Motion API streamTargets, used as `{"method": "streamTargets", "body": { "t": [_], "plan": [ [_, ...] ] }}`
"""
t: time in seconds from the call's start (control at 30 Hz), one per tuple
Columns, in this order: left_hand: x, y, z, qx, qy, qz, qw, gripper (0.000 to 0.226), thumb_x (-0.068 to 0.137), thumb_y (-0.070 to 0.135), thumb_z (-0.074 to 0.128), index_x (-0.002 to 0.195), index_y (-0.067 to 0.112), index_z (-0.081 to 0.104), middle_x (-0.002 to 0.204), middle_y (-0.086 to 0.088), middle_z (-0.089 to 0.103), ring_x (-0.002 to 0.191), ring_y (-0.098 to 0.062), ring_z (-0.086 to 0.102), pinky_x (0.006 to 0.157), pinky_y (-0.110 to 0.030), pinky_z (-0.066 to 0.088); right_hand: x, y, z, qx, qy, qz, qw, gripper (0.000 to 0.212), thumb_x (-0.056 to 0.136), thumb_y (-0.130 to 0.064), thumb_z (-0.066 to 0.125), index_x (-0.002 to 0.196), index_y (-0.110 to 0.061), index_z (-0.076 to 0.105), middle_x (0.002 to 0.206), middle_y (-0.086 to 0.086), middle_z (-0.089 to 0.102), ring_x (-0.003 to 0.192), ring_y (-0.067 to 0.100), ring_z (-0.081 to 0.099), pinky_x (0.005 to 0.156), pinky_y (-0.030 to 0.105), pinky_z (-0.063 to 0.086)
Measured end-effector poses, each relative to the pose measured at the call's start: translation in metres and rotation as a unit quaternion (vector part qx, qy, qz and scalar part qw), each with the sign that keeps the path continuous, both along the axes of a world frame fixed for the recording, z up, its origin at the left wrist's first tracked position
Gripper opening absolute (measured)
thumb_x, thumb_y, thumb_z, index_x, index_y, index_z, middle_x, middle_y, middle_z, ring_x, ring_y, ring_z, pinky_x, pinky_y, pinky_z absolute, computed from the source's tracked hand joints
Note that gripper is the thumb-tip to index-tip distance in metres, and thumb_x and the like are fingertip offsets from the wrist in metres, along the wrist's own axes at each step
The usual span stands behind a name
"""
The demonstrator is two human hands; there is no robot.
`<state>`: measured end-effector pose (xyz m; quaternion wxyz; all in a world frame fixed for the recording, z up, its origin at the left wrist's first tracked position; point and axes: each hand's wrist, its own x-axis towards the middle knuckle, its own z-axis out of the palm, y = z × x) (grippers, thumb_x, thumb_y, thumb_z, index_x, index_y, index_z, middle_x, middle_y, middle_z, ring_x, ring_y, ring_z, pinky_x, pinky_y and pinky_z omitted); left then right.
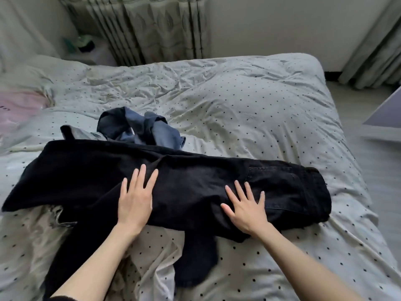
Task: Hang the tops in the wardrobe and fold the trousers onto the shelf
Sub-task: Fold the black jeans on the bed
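Both forearms enter from the lower edge. We see the left hand (135, 199) and the right hand (246, 210) pressed flat, fingers straight and spread, on the black trousers (195, 183), holding nothing. These trousers lie lengthwise across the bed (238, 94), waistband to the right. Behind them, touching, sits a crumpled blue garment (141, 129), possibly jeans. Dotted pale bedding covers the bed; a curtain (152, 27) hangs beyond.
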<state>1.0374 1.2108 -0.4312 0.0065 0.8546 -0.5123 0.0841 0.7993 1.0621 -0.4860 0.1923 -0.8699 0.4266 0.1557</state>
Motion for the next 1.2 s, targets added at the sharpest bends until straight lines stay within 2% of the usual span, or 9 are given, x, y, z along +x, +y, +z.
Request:
{"method": "streamTargets", "body": {
  "t": [0.2, 0.43, 0.5, 0.63, 0.73, 0.8, 0.9, 0.97, 1.2],
  "plan": [
    [-0.026, 0.056, -0.004, -0.082, 0.119, 0.098, 0.985, 0.068, 0.087, -0.002, 0.055, 0.147, 0.007, 0.026, 0.151, -0.015, 0.032, 0.139, -0.030, 0.031, 0.109, -0.051, 0.032, 0.036, 0.053, 0.020, -0.061, -0.106, 0.041, 0.992, 0.066, 0.097, -0.055, 0.026, 0.151, -0.030, -0.003, 0.159, -0.002, -0.010, 0.146, 0.021, -0.012, 0.112, 0.059, -0.005],
    [-0.037, 0.162, -0.035, 0.057, 0.160, 0.183, 0.968, 0.082, 0.093, 0.024, 0.054, 0.144, 0.016, -0.010, 0.158, -0.010, 0.001, 0.146, -0.026, 0.006, 0.116, -0.047, 0.017, 0.076, 0.136, 0.034, -0.113, -0.148, 0.195, 0.963, 0.059, 0.098, -0.041, 0.039, 0.150, -0.023, 0.019, 0.160, 0.005, 0.006, 0.147, 0.026, -0.002, 0.112, 0.060, 0.001],
    [-0.035, 0.180, -0.039, 0.078, 0.169, 0.197, 0.963, 0.088, 0.087, 0.023, 0.063, 0.146, 0.012, -0.001, 0.157, -0.014, 0.008, 0.145, -0.029, 0.011, 0.114, -0.050, 0.020, 0.086, 0.157, 0.036, -0.115, -0.150, 0.209, 0.960, 0.059, 0.095, -0.036, 0.047, 0.149, -0.022, 0.027, 0.158, 0.007, 0.014, 0.146, 0.028, 0.007, 0.111, 0.063, 0.008],
    [-0.021, 0.206, -0.047, 0.035, 0.168, 0.153, 0.973, 0.081, 0.052, -0.005, 0.084, 0.127, -0.001, 0.055, 0.130, -0.021, 0.055, 0.120, -0.037, 0.054, 0.094, -0.053, 0.046, 0.102, 0.187, 0.034, -0.141, -0.165, 0.206, 0.954, 0.066, 0.081, -0.027, 0.069, 0.141, -0.018, 0.042, 0.151, 0.013, 0.034, 0.139, 0.034, 0.031, 0.104, 0.065, 0.026],
    [0.018, 0.219, -0.035, -0.010, 0.133, 0.113, 0.985, 0.058, 0.045, -0.021, 0.073, 0.099, 0.000, 0.067, 0.097, -0.015, 0.067, 0.087, -0.034, 0.068, 0.073, -0.044, 0.055, 0.127, 0.199, 0.037, -0.157, -0.176, 0.180, 0.955, 0.067, 0.081, -0.025, 0.069, 0.142, -0.018, 0.042, 0.150, 0.015, 0.034, 0.139, 0.034, 0.030, 0.104, 0.064, 0.026],
    [0.056, 0.219, -0.013, 0.006, 0.119, 0.085, 0.989, 0.044, 0.045, -0.019, 0.071, 0.082, 0.005, 0.066, 0.075, -0.009, 0.062, 0.064, -0.028, 0.063, 0.059, -0.037, 0.051, 0.155, 0.206, 0.046, -0.151, -0.179, 0.133, 0.963, 0.066, 0.086, -0.025, 0.065, 0.145, -0.017, 0.036, 0.153, 0.014, 0.029, 0.141, 0.033, 0.025, 0.107, 0.064, 0.023],
    [0.104, 0.198, 0.028, 0.084, 0.086, 0.071, 0.990, 0.033, 0.071, -0.006, 0.060, 0.097, 0.013, 0.060, 0.092, -0.004, 0.061, 0.083, -0.025, 0.063, 0.071, -0.035, 0.045, 0.190, 0.210, 0.061, -0.133, -0.192, 0.061, 0.970, 0.068, 0.092, -0.027, 0.057, 0.149, -0.021, 0.021, 0.157, 0.009, 0.013, 0.145, 0.027, 0.011, 0.112, 0.061, 0.017],
    [0.147, 0.181, 0.049, 0.109, 0.055, 0.061, 0.991, 0.031, 0.084, 0.003, 0.048, 0.110, 0.020, 0.053, 0.107, 0.000, 0.057, 0.101, -0.021, 0.058, 0.082, -0.033, 0.038, 0.217, 0.211, 0.076, -0.139, -0.205, 0.039, 0.968, 0.069, 0.090, -0.025, 0.061, 0.148, -0.019, 0.025, 0.156, 0.010, 0.017, 0.145, 0.029, 0.015, 0.111, 0.061, 0.020],
    [0.260, 0.122, 0.109, 0.107, 0.043, 0.069, 0.991, 0.030, 0.084, 0.002, 0.044, 0.105, 0.019, 0.058, 0.107, -0.005, 0.060, 0.103, -0.028, 0.058, 0.086, -0.036, 0.036, 0.284, 0.202, 0.111, -0.228, -0.174, 0.026, 0.957, 0.066, 0.076, -0.023, 0.076, 0.136, -0.012, 0.050, 0.144, 0.018, 0.043, 0.133, 0.037, 0.040, 0.100, 0.066, 0.032]
  ]
}}
